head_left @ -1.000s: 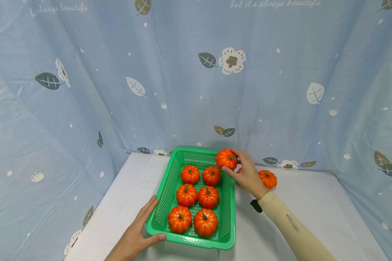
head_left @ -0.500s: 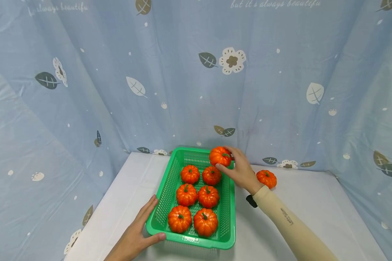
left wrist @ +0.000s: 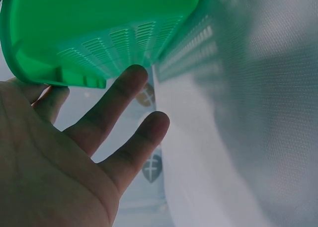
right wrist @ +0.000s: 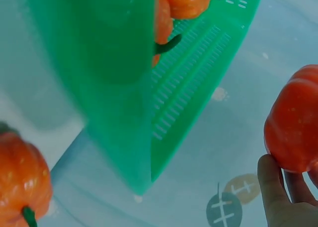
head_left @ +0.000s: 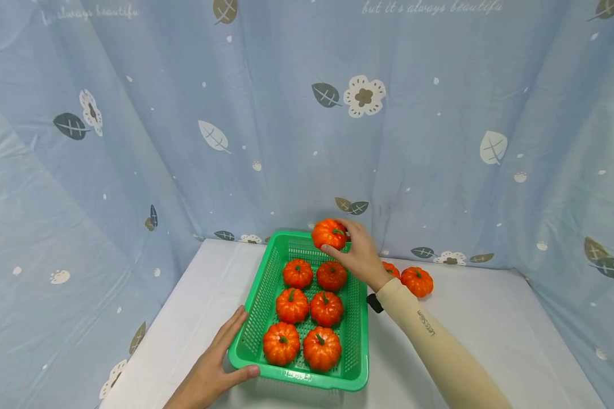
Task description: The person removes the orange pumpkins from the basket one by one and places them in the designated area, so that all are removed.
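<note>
A small orange pumpkin [head_left: 329, 234] with a green stem is held up by my right hand [head_left: 359, 254] over the far right part of the green plastic basket [head_left: 357, 346]. In the right wrist view this pumpkin [right wrist: 295, 122] sits against the fingertips, beside and apart from the basket wall. Several more pumpkins [head_left: 293, 305] stand in the basket in two columns, stems up. My left hand [head_left: 212, 363] lies along the near left corner of the basket, fingers spread and fairly straight at its outer side, thumb at the front rim. In the left wrist view fingertips [left wrist: 134, 75] overlap the slotted wall.
Two pumpkins [head_left: 417, 282] are on the white tablecloth [head_left: 471, 329] right of the basket, one partly behind the right wrist. A blue curtain [head_left: 286, 142] with leaf and flower prints hangs close behind the basket and along both sides.
My right hand has carried the pumpkin left and slightly up, from the basket's right rim to over its far end. A pumpkin behind the wrist shows more now. The left hand and basket stay put.
</note>
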{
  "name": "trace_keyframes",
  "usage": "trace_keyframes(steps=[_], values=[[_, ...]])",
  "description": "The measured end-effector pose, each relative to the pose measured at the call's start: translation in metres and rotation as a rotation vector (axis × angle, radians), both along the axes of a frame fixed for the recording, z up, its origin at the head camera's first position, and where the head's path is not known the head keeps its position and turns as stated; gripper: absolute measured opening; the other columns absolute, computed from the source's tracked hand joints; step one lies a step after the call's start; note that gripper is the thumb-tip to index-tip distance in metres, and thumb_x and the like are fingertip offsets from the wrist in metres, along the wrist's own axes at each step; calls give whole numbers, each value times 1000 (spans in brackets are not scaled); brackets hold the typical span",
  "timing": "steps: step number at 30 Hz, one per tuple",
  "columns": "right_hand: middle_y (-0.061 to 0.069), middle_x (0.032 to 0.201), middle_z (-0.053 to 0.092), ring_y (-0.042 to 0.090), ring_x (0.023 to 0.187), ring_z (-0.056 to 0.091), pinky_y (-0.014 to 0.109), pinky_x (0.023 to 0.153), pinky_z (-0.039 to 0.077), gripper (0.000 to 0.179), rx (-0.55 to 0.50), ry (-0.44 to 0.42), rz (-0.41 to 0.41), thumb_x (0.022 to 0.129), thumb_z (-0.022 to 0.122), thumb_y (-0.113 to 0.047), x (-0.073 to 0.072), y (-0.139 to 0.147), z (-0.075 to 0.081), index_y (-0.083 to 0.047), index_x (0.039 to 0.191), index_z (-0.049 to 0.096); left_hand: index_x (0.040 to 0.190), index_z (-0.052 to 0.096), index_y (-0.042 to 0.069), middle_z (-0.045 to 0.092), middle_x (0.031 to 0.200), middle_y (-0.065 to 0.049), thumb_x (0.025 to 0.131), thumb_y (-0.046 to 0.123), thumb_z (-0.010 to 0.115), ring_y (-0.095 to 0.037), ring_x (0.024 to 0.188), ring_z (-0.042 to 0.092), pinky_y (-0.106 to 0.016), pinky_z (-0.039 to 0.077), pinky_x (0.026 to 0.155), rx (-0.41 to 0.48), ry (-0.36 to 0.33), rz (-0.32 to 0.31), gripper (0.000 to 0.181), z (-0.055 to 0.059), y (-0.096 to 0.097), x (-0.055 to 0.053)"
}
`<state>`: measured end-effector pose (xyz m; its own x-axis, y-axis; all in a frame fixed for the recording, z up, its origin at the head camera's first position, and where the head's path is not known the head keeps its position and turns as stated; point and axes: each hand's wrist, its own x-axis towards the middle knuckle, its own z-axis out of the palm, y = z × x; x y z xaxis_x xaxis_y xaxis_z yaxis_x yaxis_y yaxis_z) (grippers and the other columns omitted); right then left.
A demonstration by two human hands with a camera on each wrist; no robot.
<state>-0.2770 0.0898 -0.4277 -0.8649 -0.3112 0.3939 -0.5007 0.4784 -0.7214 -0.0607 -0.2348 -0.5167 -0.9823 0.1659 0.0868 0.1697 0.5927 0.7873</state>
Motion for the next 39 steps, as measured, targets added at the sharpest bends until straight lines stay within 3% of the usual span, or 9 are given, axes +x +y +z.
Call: trace_keyframes(steps=[5,12,18,25,28,39], values=[[7,139,50,22,115,53,46,97,51,77,-10,-47,-7,89,78,-44,-4,-8,-1,-9,150,47,163,20,35,13,170,5,84,48,82,-39,150,20,-75,32,104,-7,6,6,101,0,1,0],[9,137,51,25,116,54,47,99,51,76,-38,-68,-1,89,79,-40,-8,-19,-2,-7,149,46,162,19,40,12,169,13,84,49,81,-30,151,18,-73,31,106,-4,-50,30,100,1,1,1],[8,136,52,24,115,56,44,96,53,76,21,-104,-17,89,79,-42,-11,-27,-8,-9,149,47,162,18,41,10,167,19,84,48,81,-28,150,17,-73,31,107,-4,-67,34,100,3,2,0],[11,136,52,28,113,57,45,93,54,74,89,-177,-13,89,80,-38,-12,-32,-12,-8,149,48,162,19,39,10,168,18,84,46,82,-31,151,17,-74,31,106,-1,-39,20,101,3,2,0],[13,136,53,29,113,57,45,93,54,73,128,-180,-27,88,80,-38,-12,-34,-15,-8,147,49,162,19,40,10,167,20,84,47,81,-28,151,17,-73,30,107,-3,-57,28,100,3,2,0],[15,145,50,32,123,53,47,100,49,74,216,-246,-41,88,81,-35,-12,-38,-28,-8,148,49,162,18,42,10,168,18,84,50,81,-28,150,18,-74,31,106,-11,-72,37,100,3,3,1]])
